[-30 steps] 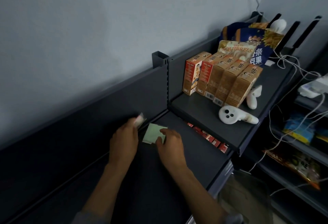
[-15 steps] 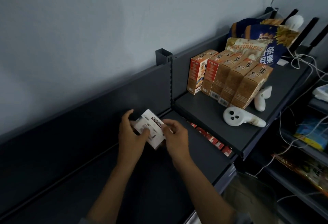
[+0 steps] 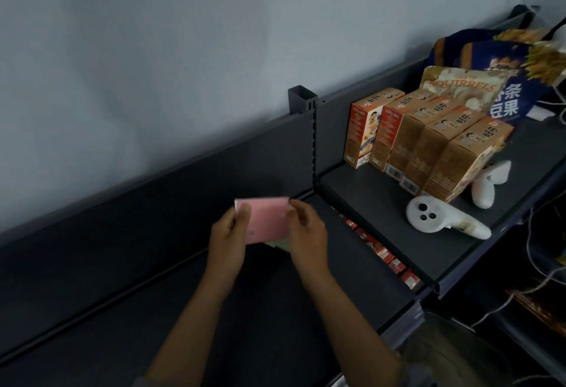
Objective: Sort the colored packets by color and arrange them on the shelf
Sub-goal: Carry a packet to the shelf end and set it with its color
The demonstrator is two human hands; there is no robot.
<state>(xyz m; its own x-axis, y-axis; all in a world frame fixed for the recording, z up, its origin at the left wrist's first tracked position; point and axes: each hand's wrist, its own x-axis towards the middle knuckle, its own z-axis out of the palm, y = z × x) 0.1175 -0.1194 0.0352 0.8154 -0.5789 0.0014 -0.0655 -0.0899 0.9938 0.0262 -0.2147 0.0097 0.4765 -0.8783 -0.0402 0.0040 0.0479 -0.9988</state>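
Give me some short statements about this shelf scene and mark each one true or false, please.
1. Both hands, left and right, hold a flat pink packet. True.
2. The white plastic controller lies on the floor. False: it lies on the raised dark grey metal shelf.
3. A row of upright orange cardboard boxes stands on that shelf. True.
4. The pink packet rests flat on the shelf. False: it is held up in the air.

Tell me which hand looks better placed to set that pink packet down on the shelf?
Probably the left. Both the left hand and right hand pinch the pink packet, but the left sits over the bare lower shelf, while the right is beside the raised shelf.
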